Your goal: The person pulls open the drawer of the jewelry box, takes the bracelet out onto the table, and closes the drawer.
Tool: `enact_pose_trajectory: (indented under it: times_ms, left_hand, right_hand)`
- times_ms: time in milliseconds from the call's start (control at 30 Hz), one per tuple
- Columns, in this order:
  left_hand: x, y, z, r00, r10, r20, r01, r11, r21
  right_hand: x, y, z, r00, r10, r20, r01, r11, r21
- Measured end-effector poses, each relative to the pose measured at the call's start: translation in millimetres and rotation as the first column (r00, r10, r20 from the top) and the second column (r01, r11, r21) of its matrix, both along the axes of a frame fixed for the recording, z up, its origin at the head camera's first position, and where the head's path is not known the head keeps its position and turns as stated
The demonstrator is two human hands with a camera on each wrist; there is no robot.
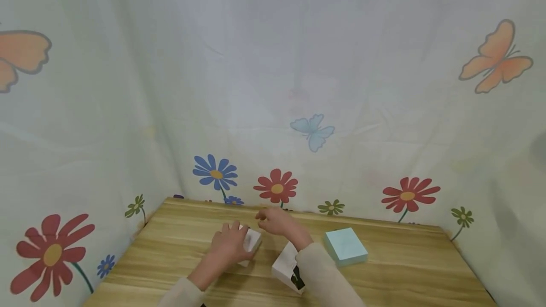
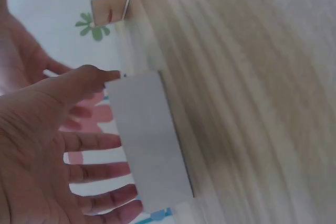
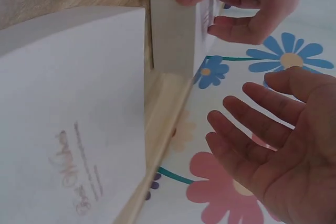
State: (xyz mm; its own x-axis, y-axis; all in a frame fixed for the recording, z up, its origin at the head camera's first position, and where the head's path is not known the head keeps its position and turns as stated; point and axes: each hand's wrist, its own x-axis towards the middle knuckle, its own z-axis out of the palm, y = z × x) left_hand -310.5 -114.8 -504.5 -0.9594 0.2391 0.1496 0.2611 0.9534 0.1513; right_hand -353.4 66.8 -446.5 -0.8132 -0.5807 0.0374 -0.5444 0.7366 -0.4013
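My left hand (image 1: 230, 243) spans a small white box (image 1: 252, 239) on the wooden table. In the left wrist view, the thumb is at one end of that box (image 2: 149, 140) and the fingers lie along its far side. My right hand (image 1: 276, 221) hovers just right of it, palm turned toward it, fingers loosely bent with nothing between them. Under the right forearm sits a second white box (image 1: 286, 266), partly hidden by the sleeve. Brown "Best Wishes" lettering marks a white box (image 3: 79, 108) close to the right wrist camera.
A pale blue box (image 1: 346, 246) lies on the table to the right of the right forearm. Behind the wood-grain table (image 1: 405, 269) hangs a white curtain (image 1: 256, 84) printed with flowers and butterflies, which also closes off both sides.
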Motion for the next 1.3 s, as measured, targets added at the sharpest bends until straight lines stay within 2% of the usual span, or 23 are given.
enact_pose_trajectory:
  times_ms: [167,267,433,567,800,1067,1300]
  left_hand:
    - [-5.4,-14.8,7.0,0.999,-0.019,0.041,0.018,1.0,0.003]
    - [-8.6,-23.1,10.0,0.996,-0.06,0.066,0.058,0.998,0.033]
    - [-11.1,-31.1,12.7,0.987,-0.123,0.102,0.116,0.99,0.078]
    - [-11.7,-33.5,12.7,0.984,-0.133,0.12,0.122,0.988,0.093]
    - [-11.1,-37.3,12.0,0.982,-0.149,0.112,0.137,0.984,0.112]
    - [-7.6,-40.8,13.4,0.978,-0.193,0.079,0.182,0.975,0.127]
    - [-5.0,-40.2,11.0,0.979,-0.197,0.041,0.191,0.973,0.127]
  right_hand:
    - [-14.0,-8.2,-12.5,0.999,-0.008,0.041,0.007,1.0,0.012]
    - [-21.1,-14.4,-21.4,0.999,0.008,0.044,-0.009,0.999,0.033]
    - [-26.4,-24.3,-33.4,0.995,-0.016,0.102,0.016,1.0,-0.004]
    - [-29.0,-32.3,-42.7,0.994,-0.034,0.106,0.037,0.999,-0.03]
    - [-23.3,-42.5,-48.9,0.994,-0.045,0.096,0.052,0.995,-0.082]
    - [-24.4,-52.7,-57.5,0.995,-0.096,0.03,0.098,0.991,-0.092]
    - [-24.3,-56.9,-62.8,0.986,-0.15,0.074,0.159,0.978,-0.137]
